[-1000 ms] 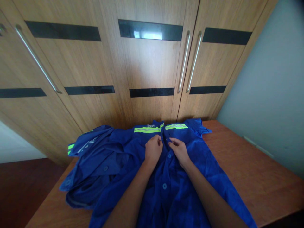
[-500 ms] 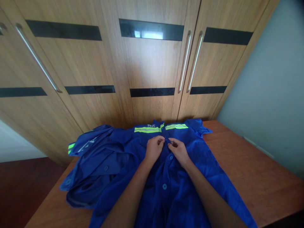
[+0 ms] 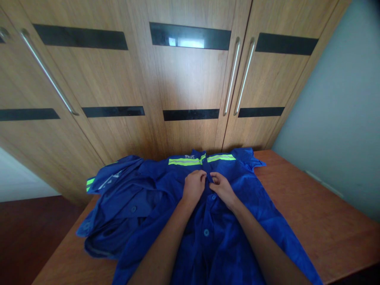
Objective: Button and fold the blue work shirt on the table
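Observation:
A blue work shirt (image 3: pixel 255 206) with yellow-green reflective stripes (image 3: pixel 185 161) lies spread on a brown wooden table (image 3: pixel 320 213), its buttoned front facing up. My left hand (image 3: pixel 193 187) and my right hand (image 3: pixel 221 188) meet at the shirt's front opening just below the stripes. Both hands are closed in a pinch on the two fabric edges there. Two blue buttons (image 3: pixel 206 232) show lower down the front, between my forearms.
More blue clothing (image 3: pixel 118 202) lies bunched on the table's left part, with a reflective patch (image 3: pixel 89 183) at its edge. Wooden wardrobe doors with long metal handles (image 3: pixel 231 77) stand right behind the table. A grey wall (image 3: pixel 341 118) runs along the right.
My two hands have drawn closer together at the shirt's front opening, bringing the fabric edges together. The shirt itself has stayed in place.

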Available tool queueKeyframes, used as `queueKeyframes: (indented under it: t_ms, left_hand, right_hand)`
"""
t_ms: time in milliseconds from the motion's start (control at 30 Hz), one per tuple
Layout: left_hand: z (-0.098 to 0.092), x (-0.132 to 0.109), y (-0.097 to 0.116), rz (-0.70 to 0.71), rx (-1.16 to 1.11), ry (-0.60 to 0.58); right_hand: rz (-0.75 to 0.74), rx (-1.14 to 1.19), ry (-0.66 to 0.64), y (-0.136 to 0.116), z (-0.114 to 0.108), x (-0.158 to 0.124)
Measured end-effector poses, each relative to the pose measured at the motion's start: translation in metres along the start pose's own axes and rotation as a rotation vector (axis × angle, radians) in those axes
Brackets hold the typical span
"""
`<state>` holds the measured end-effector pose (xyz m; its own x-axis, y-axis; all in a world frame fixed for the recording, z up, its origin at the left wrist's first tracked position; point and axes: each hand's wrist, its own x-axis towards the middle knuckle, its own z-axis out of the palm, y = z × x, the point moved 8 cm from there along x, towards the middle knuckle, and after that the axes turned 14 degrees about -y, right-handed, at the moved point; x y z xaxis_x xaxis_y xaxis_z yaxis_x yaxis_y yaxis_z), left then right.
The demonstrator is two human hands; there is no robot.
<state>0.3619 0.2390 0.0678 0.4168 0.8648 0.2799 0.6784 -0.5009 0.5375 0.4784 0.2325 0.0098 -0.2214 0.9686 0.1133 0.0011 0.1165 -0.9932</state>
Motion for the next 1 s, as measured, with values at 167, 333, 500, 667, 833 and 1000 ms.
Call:
queueKeyframes:
  t_ms: [167,333,500,667,833,1000]
  left_hand:
    - [0.000,-0.001,0.001,-0.002,0.021,0.001]
    - [0.001,-0.001,0.001,0.003,0.013,-0.021]
    - [0.002,-0.001,0.003,-0.008,-0.023,-0.040]
    - [0.004,-0.002,0.006,-0.040,-0.109,-0.032]
    - [0.007,-0.001,-0.007,-0.127,-0.287,0.024]
    - [0.014,0.001,-0.027,-0.209,-0.475,0.078]
  right_hand:
    - [-0.019,-0.062,0.023,-0.004,-0.002,-0.001]
    - [-0.023,-0.162,0.033,-0.004,-0.002,0.000]
    - [-0.036,-0.319,0.088,-0.009,-0.003,-0.002]
    - [-0.056,-0.490,0.121,-0.021,-0.001,-0.007]
    - [-0.068,-0.655,0.044,-0.026,0.011,-0.011]
    - [-0.084,-0.816,-0.039,-0.029,0.022,-0.014]
